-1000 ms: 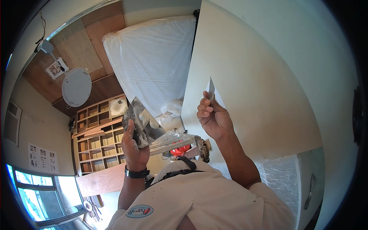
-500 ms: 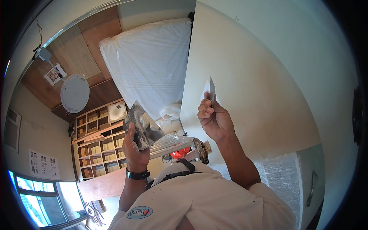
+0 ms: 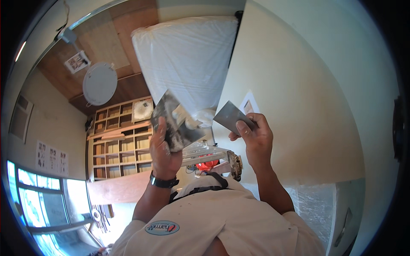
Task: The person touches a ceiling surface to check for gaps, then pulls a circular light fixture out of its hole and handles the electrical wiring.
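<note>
1. Head view: the left hand (image 3: 166, 154) holds a smeared plate (image 3: 174, 133); pale paste (image 3: 182, 115) lies on it, so the work seems unfinished.
2. The right hand (image 3: 259, 140) grips a grey scraper (image 3: 230, 117), apart from the plate; its visible face looks nearly bare.
3. Which part of the pale wall (image 3: 303, 115) is finished, I cannot tell.

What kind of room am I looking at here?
Probably a room under renovation: pale plastic sheeting covers something large, the compartmented wooden frame looks unfinished, and the left hand holds a metal plate carrying what looks like pale paste.
</note>
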`<state>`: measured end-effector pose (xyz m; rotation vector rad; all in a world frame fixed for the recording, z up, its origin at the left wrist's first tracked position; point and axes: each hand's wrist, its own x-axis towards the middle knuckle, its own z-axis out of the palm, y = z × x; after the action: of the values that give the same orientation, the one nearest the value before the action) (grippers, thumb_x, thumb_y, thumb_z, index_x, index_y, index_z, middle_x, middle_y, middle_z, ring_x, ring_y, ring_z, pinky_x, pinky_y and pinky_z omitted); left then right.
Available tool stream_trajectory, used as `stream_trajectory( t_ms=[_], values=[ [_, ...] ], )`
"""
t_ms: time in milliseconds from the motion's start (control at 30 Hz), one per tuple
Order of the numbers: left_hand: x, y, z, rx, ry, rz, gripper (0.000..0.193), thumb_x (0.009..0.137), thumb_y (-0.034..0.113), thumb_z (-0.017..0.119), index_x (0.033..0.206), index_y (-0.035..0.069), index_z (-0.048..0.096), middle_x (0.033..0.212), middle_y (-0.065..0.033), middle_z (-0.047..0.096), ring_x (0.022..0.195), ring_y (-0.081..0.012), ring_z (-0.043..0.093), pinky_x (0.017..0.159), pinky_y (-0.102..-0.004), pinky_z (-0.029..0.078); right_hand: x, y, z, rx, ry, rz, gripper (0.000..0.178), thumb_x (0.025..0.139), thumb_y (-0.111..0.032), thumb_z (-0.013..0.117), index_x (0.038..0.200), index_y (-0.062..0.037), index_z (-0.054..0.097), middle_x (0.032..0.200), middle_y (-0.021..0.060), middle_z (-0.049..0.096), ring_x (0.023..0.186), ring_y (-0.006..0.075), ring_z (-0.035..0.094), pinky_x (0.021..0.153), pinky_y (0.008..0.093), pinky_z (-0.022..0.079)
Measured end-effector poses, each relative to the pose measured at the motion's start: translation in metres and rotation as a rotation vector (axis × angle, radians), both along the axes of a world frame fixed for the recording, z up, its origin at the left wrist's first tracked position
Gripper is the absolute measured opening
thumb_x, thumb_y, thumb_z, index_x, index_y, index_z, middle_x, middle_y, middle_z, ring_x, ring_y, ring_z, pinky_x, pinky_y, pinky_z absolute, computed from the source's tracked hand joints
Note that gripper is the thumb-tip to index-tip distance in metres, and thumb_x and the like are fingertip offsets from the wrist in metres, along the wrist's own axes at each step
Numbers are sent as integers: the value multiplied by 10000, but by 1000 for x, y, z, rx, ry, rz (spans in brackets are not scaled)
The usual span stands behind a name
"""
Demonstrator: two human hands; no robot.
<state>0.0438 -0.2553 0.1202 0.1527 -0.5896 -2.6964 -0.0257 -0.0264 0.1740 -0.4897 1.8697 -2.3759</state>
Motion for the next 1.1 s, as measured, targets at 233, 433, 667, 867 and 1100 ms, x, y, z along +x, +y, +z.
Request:
stream_trajectory(
  t_ms=[233,433,667,867,1100],
  values=[
    [2,23,26,-1018,-231,377,327,1084,240,562,1336,38,611,1264,-84,688,1145,-217,675,1001,-360,552,16,2,-16,465,664,-54,117,969,-27,703,1076,15,687,987,139,771,888,170,741,746,337,596],
    [-4,18,38,-77,-58,117,360,1086,260,557,1357,27,598,1287,-92,682,1174,-220,667,1011,-379,556,12,10,-18,563,691,-90,234,956,35,685,1188,1,693,986,134,759,834,176,738,729,340,616],
    [-9,5,33,-86,-108,46,343,1088,267,554,1311,14,614,1272,-97,694,1146,-203,685,1006,-366,564,14,32,4,14,-3,115,478,956,-80,714,1411,11,596,1183,174,704,823,234,719,752,362,618],
    [-17,6,44,-242,-107,50,292,1052,254,629,1236,28,648,1181,-80,726,1041,-174,721,864,-317,612,24,38,15,208,269,84,508,865,114,710,1359,17,642,1294,182,642,1131,286,684,894,373,606],
    [-24,3,51,-357,-116,72,242,1023,235,685,1148,28,704,1091,-61,747,961,-141,712,819,-304,600,21,35,35,642,896,-144,467,826,170,676,1225,-64,739,1129,147,715,1074,326,708,890,389,600]
  ],
)
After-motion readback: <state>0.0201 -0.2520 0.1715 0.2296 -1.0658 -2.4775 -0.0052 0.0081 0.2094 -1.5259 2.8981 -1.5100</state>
